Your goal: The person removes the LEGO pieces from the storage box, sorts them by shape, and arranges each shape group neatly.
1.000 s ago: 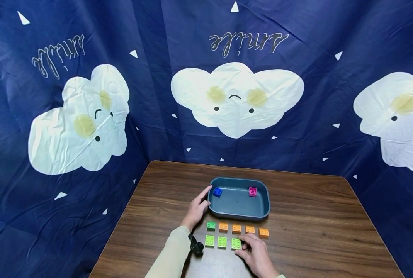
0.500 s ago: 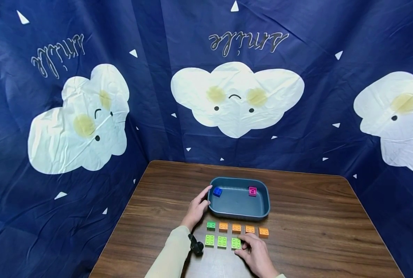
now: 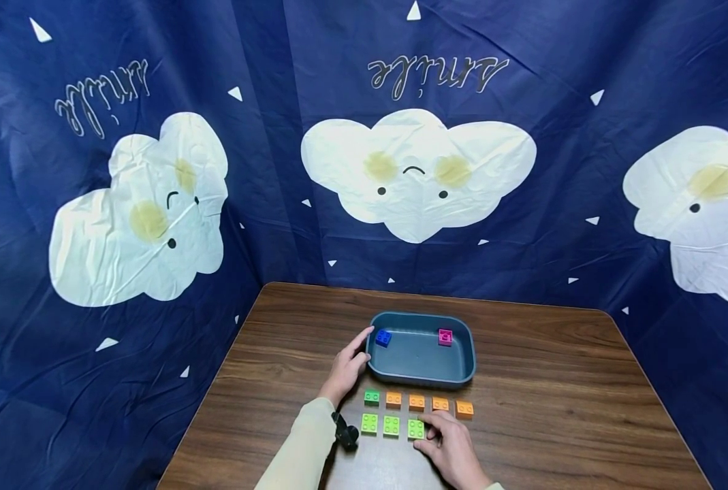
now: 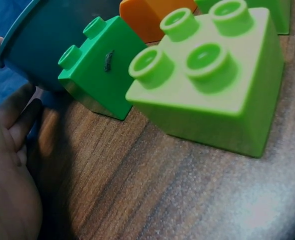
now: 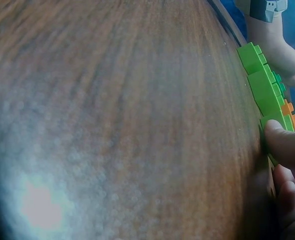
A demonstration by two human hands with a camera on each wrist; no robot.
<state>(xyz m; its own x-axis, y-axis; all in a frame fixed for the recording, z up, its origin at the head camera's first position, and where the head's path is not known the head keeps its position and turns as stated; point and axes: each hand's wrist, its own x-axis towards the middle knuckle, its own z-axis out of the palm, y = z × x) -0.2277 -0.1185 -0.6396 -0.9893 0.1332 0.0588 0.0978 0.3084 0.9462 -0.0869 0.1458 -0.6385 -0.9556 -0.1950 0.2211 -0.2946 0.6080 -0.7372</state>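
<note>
My right hand [image 3: 451, 449] pinches the rightmost light green toy brick [image 3: 416, 429] between thumb and fingers; the brick sits in line with two other light green bricks [image 3: 380, 425] on the table. In the right wrist view my thumb [image 5: 282, 142] presses against that brick's near side. My left hand [image 3: 345, 367] rests at the left wall of the dark teal bin [image 3: 421, 379], fingers extended along its rim. Inside the bin lie a blue brick [image 3: 383, 338] at the left and a magenta brick [image 3: 445, 337], hollow side up, at the right.
Between the bin and the light green row runs another row: a green brick [image 3: 372, 397] at the left, then several orange bricks [image 3: 417, 403]. All stand on a brown wooden table [image 3: 554, 381]. A dark blue cloth [image 3: 278, 170] with white clouds hangs around its far sides.
</note>
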